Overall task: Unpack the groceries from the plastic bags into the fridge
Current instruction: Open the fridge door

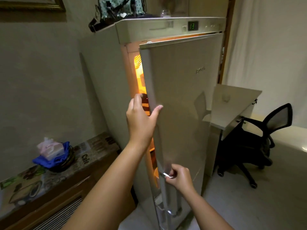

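Head view: fridge point(103, 77) stands against the wall, its door point(179, 113) slightly ajar with orange light inside. Left hand point(141, 120) has its grip clamped round the door's free edge; right hand point(179, 177) pinches the metal handle point(164, 193) lower down.

You see almost nothing of the fridge's inside point(140, 75): the door point(179, 113) covers it, leaving a narrow orange-lit slit where shelf contents blur into shapes you cannot name. Your left hand point(141, 117) has its fingertips hidden behind the door's edge. The door handle point(163, 193) runs off the bottom edge. The brand lettering point(200, 70) is too blurred to read. The bag on top point(116, 9) is cut by the upper edge.
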